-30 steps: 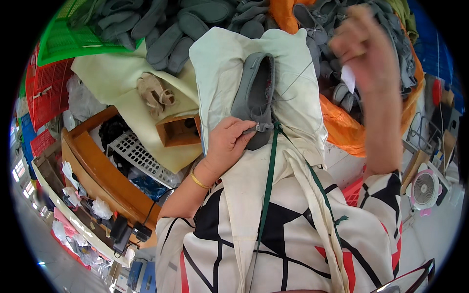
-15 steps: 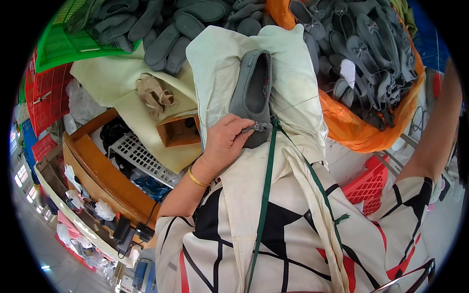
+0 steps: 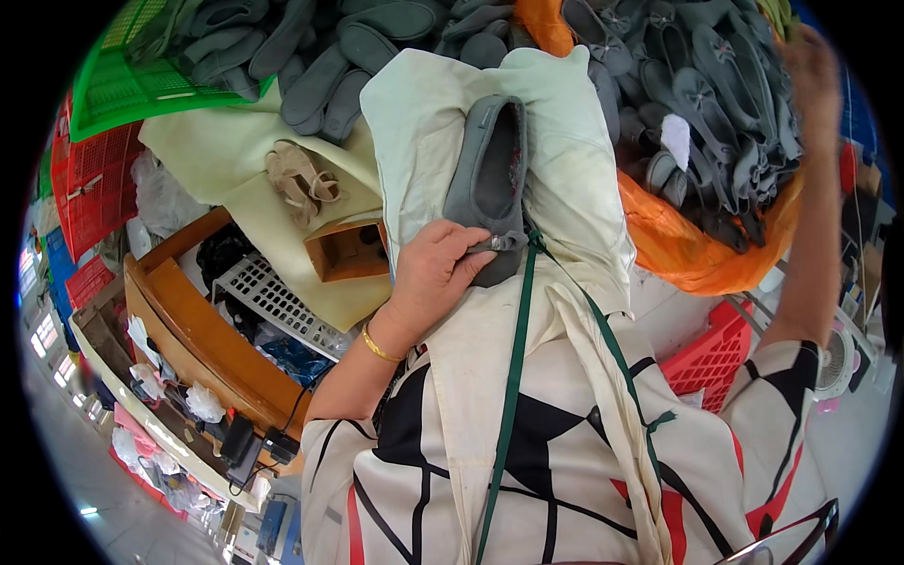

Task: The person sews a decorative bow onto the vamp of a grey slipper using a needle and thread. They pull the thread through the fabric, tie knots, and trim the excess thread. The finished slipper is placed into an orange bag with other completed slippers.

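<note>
A grey slipper (image 3: 477,169) lies on my lap over a pale apron (image 3: 414,122), its heel pointing away from me and its toe close to my body. At the toe my left hand (image 3: 441,268) pinches a small grey bow with a shiny middle between thumb and fingers. My right hand (image 3: 814,80) is far out at the upper right, past the orange sack of slippers, with the arm stretched. It is smeared by motion, so its fingers and anything in them cannot be made out.
An orange sack (image 3: 687,259) heaped with grey slippers (image 3: 730,94) stands to the right. More slippers (image 3: 325,89) lie ahead by a green basket (image 3: 122,85). Leftward are beige sandals (image 3: 299,184), a small wooden box (image 3: 347,252) and an orange-brown drawer (image 3: 202,330). A red basket (image 3: 706,353) stands right.
My right arm has swung upward and away at the right, bringing the hand into view. The left hand keeps its pinch at the slipper's toe. A thin thread seen earlier no longer shows clearly.
</note>
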